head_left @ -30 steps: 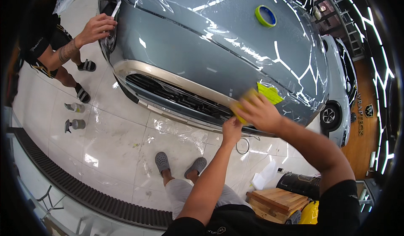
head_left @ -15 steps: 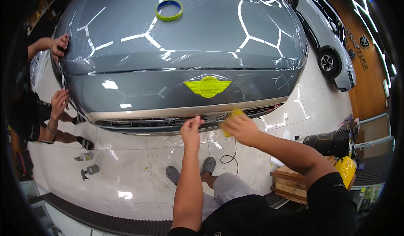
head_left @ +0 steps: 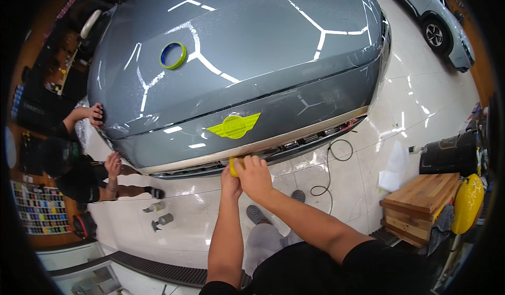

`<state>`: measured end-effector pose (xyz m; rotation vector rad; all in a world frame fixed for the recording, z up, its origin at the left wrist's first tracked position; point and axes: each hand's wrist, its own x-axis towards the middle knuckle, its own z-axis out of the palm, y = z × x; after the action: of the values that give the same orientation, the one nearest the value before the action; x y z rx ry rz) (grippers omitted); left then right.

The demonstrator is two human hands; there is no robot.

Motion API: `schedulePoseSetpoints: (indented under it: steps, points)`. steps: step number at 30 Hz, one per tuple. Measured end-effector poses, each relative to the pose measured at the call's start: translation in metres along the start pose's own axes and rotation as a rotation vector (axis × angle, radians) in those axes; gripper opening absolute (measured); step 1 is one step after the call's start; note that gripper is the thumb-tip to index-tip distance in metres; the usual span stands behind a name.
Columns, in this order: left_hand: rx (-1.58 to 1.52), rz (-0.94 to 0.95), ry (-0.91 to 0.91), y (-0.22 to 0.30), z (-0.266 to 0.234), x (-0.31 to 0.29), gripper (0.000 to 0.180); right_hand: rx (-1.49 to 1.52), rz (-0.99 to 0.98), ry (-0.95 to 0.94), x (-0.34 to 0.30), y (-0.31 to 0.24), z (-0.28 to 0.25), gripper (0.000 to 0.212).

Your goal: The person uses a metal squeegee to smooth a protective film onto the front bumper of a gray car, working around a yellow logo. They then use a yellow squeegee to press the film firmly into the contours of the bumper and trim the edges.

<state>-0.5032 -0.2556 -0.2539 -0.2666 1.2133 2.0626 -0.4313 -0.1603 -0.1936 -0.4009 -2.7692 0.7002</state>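
A grey car front [head_left: 294, 108] fills the view, with clear wrinkled film along its edges. At its lower lip, above the dark grille [head_left: 300, 146], my right hand [head_left: 254, 179] is closed on a small yellow squeegee [head_left: 234, 166]. My left hand [head_left: 230, 184] is right beside it, fingers closed at the same edge; what they pinch is too small to make out. Just above, yellow-green tape [head_left: 234, 125] covers the winged emblem. A green tape roll [head_left: 173, 55] with a blue inside lies on the hood.
A co-worker [head_left: 79, 174] stands left, hands at the car's side. Two spray bottles [head_left: 162, 221] lie on the floor. A black cable [head_left: 329, 168] curls right of my feet. Wooden stools [head_left: 418, 205], a black bin [head_left: 447, 153] and a second car [head_left: 436, 26] are right.
My view has turned, tilting the car. My right hand has brought the squeegee leftward, up against my left hand. The co-worker's lower hand shows more apart from the car.
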Motion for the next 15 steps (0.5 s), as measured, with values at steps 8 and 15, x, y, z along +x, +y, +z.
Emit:
schedulePoseSetpoints:
  steps: [8,15]
  points:
    - [1.543,0.987,-0.128,0.127,0.098,-0.012,0.029,0.519,0.362,0.374,0.012,0.076,-0.056,0.035]
    - [2.034,1.18,-0.441,0.164,0.205,0.073,0.029,0.894,0.81,0.641,0.003,0.079,-0.046,0.033]
